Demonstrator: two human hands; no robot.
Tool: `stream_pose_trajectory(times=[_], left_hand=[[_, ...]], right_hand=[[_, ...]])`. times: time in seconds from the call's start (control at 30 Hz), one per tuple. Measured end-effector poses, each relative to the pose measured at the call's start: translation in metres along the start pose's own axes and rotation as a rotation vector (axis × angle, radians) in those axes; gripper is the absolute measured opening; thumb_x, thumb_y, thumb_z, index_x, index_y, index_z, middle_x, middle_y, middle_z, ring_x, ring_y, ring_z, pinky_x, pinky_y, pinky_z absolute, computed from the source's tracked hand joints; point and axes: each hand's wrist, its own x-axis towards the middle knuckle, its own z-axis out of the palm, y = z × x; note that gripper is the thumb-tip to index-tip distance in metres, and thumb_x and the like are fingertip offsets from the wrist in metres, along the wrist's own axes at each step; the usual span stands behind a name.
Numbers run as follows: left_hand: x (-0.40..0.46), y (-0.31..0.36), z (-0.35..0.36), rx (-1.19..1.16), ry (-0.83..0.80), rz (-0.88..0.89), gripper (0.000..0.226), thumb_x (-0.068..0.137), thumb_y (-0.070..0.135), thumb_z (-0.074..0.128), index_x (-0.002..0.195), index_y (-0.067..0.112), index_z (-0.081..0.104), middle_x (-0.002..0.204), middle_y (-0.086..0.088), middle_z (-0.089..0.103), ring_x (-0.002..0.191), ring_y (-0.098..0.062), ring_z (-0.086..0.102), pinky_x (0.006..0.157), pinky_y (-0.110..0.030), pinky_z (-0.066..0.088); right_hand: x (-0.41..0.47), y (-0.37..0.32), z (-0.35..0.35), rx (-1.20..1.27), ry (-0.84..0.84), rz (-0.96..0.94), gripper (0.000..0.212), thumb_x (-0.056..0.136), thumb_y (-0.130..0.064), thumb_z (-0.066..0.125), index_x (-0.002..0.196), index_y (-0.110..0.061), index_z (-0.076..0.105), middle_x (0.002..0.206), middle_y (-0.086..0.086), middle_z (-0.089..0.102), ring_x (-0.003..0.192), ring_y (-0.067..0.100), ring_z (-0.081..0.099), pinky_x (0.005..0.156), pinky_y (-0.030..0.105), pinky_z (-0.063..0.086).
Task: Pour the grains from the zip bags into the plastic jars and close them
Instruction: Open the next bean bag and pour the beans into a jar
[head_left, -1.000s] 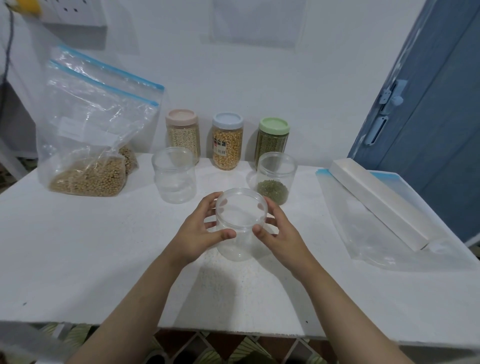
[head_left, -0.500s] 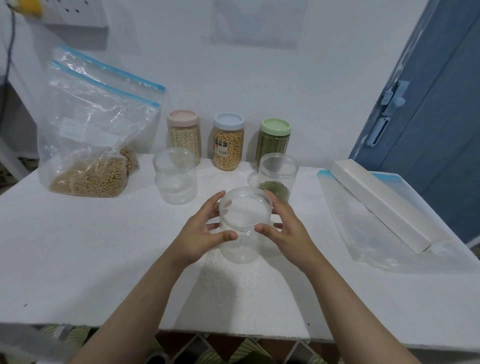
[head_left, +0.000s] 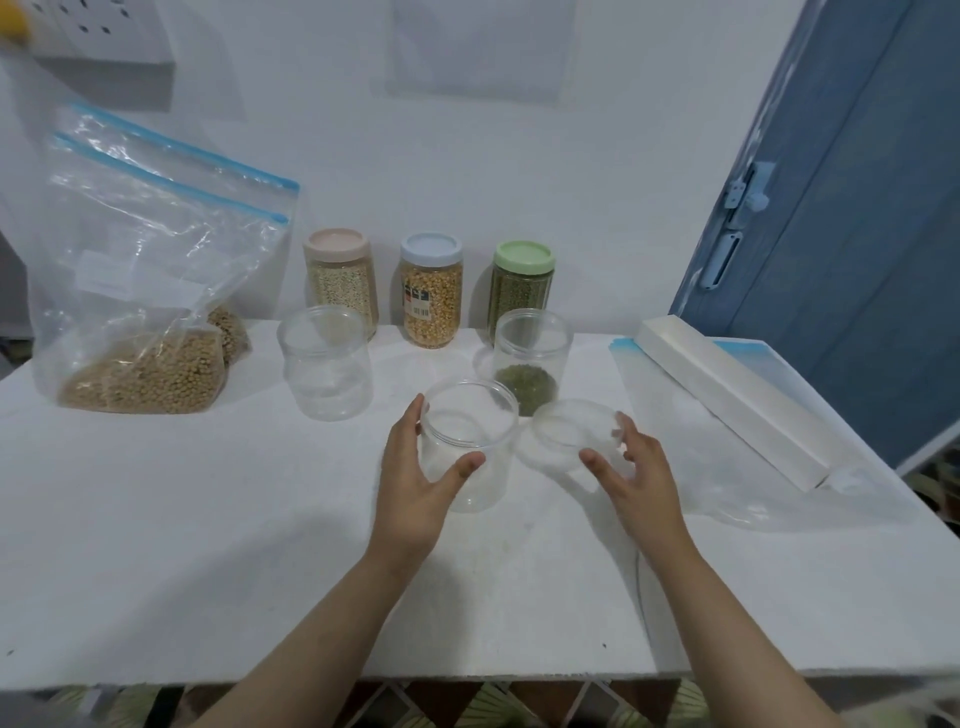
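My left hand wraps around the clear empty jar, which stands upright on the desk in front of me. My right hand pinches the clear lid just to the jar's right; it seems lifted off the desk, though I can't be sure. Behind stands a jar with green grains, and two zip bags lean at far left.
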Motion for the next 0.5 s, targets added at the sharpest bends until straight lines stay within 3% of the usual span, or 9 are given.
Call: stream_pose_trajectory(times=[0.17, 0.3, 0.43, 0.5], left_hand=[[0.004, 0.003, 0.011, 0.034, 0.105, -0.024, 0.096, 0.070, 0.062, 0.069, 0.151, 0.035, 0.026, 0.145, 0.021, 0.033, 0.138, -0.011, 0.036, 0.117, -0.043, 0.032], [0.008, 0.007, 0.016, 0.055, 0.143, -0.040, 0.096, 0.071, 0.063, 0.067, 0.152, 0.034, 0.024, 0.144, 0.022, 0.030, 0.140, -0.012, 0.033, 0.118, -0.043, 0.031], [0.009, 0.009, 0.018, 0.048, 0.152, -0.068, 0.099, 0.069, 0.064, 0.067, 0.152, 0.034, 0.023, 0.142, 0.025, 0.028, 0.140, -0.010, 0.031, 0.118, -0.043, 0.031], [0.008, 0.009, 0.019, 0.039, 0.144, -0.063, 0.099, 0.071, 0.063, 0.067, 0.153, 0.035, 0.021, 0.145, 0.025, 0.026, 0.142, -0.007, 0.028, 0.120, -0.043, 0.028]], right_hand=[[0.004, 0.012, 0.017, -0.377, -0.038, 0.051, 0.084, 0.077, -0.072, 0.063, 0.148, -0.035, 0.039, 0.138, -0.002, 0.046, 0.130, 0.025, 0.035, 0.108, 0.042, 0.025], [-0.001, 0.009, 0.025, -0.575, -0.026, 0.006, 0.074, 0.076, -0.076, 0.060, 0.134, -0.032, 0.050, 0.135, -0.004, 0.042, 0.124, 0.023, 0.032, 0.102, 0.038, 0.023], [-0.002, 0.009, 0.023, -0.587, -0.050, -0.012, 0.077, 0.076, -0.076, 0.060, 0.136, -0.030, 0.047, 0.135, -0.003, 0.040, 0.124, 0.023, 0.032, 0.103, 0.038, 0.023], [-0.004, 0.008, 0.020, -0.480, -0.063, 0.000, 0.081, 0.078, -0.072, 0.062, 0.144, -0.030, 0.041, 0.141, -0.002, 0.037, 0.129, 0.024, 0.031, 0.106, 0.040, 0.022]])
